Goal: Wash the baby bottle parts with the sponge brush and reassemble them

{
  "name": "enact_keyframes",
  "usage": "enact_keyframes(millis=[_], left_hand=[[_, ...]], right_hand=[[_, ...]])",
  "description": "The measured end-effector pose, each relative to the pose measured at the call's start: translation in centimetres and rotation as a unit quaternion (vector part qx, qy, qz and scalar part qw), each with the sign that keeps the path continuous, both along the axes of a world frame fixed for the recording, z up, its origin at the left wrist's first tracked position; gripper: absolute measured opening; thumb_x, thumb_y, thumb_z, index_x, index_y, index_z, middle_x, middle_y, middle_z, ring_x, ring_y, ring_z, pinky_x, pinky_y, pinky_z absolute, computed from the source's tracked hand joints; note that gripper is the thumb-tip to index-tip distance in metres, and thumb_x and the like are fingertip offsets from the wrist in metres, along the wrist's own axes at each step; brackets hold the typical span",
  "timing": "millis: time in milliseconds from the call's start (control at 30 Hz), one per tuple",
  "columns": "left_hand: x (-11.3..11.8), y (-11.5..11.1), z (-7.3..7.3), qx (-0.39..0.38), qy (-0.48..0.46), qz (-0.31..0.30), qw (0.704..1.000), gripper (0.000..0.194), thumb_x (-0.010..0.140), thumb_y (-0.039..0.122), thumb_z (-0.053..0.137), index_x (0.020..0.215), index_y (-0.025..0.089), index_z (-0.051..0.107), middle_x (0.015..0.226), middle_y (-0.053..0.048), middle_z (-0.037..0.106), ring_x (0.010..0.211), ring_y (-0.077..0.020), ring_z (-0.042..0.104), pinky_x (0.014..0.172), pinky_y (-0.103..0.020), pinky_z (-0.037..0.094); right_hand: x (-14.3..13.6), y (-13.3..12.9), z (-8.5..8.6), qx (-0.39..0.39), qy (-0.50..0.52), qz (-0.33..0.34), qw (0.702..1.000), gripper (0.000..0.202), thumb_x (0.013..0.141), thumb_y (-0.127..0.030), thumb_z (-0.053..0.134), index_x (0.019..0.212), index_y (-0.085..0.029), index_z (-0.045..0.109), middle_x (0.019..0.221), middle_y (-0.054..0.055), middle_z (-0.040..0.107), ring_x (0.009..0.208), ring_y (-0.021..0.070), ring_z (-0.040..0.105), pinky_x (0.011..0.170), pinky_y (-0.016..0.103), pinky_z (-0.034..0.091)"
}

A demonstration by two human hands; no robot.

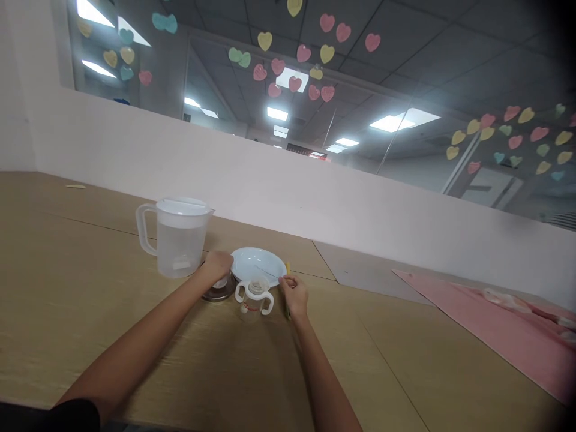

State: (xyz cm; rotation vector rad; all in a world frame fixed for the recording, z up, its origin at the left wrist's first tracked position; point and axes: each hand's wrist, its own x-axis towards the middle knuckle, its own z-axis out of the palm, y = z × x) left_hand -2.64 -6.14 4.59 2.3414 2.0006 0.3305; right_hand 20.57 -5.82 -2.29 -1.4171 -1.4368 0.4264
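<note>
My left hand is closed over a small clear item above a round dark metal dish; its fingertips are largely hidden. Pinched in my right hand is the end of a thin stick, which reaches over a white plate. Between the hands, in front of the plate, stands a clear baby cup with two white handles. Something yellow-green shows beside my right hand, partly covered by it.
A lidded, translucent pitcher stands behind my left hand. Pink cloth or board lies at the right of the wooden table. A low white wall runs along the back, and a small pale piece lies far left.
</note>
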Motion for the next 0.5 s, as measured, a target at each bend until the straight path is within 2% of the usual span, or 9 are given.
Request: enact_keyframes(millis=[100, 233, 300, 367, 500], left_hand=[[-0.4, -1.2, 2.5, 0.013, 0.06, 0.028, 0.998, 0.015, 0.067, 0.008, 0.062, 0.08, 0.006, 0.069, 0.088, -0.025, 0.067, 0.089, -0.0355, 0.064, 0.073, -0.042, 0.048], [0.1, -3.9, 6.1, 0.073, 0.096, 0.016, 0.993, 0.021, 0.075, 0.003, 0.048, 0.085, 0.004, 0.066, 0.09, -0.024, 0.066, 0.091, -0.0313, 0.063, 0.074, -0.038, 0.047], [1.0, -5.3, 7.2, 0.144, 0.104, -0.032, 0.983, 0.023, 0.079, 0.005, 0.043, 0.086, 0.008, 0.065, 0.089, -0.019, 0.066, 0.086, -0.0268, 0.063, 0.071, -0.034, 0.046], [2.2, -6.7, 7.8, 0.19, 0.09, -0.098, 0.973, 0.021, 0.084, 0.012, 0.042, 0.088, 0.012, 0.063, 0.091, -0.013, 0.065, 0.084, -0.0227, 0.062, 0.069, -0.03, 0.045], [4.8, -8.4, 7.6, 0.201, 0.044, -0.226, 0.952, 0.02, 0.089, 0.021, 0.041, 0.09, 0.016, 0.06, 0.092, -0.006, 0.064, 0.083, -0.0181, 0.059, 0.066, -0.026, 0.042]], right_hand=[[-0.3, -0.8, 0.7, 0.022, -0.034, -0.051, 0.998, 0.039, 0.075, -0.047, 0.05, 0.09, -0.014, 0.064, 0.072, 0.003, 0.063, 0.066, 0.0158, 0.057, 0.06, 0.024, 0.04], [-1.1, -2.5, 2.2, 0.157, -0.027, -0.08, 0.984, 0.043, 0.084, -0.047, 0.042, 0.104, -0.014, 0.06, 0.093, 0.009, 0.064, 0.08, 0.0177, 0.058, 0.066, 0.027, 0.044], [-1.5, -3.4, 2.9, 0.247, -0.022, -0.06, 0.967, 0.042, 0.087, -0.043, 0.04, 0.113, -0.014, 0.055, 0.104, 0.012, 0.061, 0.088, 0.0188, 0.058, 0.07, 0.03, 0.047], [-1.9, -4.1, 3.2, 0.33, -0.067, -0.028, 0.941, 0.041, 0.087, -0.038, 0.044, 0.12, -0.015, 0.05, 0.111, 0.013, 0.059, 0.098, 0.0212, 0.056, 0.08, 0.036, 0.047], [-2.5, -4.6, 3.0, 0.411, -0.172, 0.028, 0.895, 0.057, 0.083, -0.037, 0.054, 0.133, -0.014, 0.037, 0.121, 0.017, 0.054, 0.112, 0.0264, 0.051, 0.091, 0.044, 0.045]])
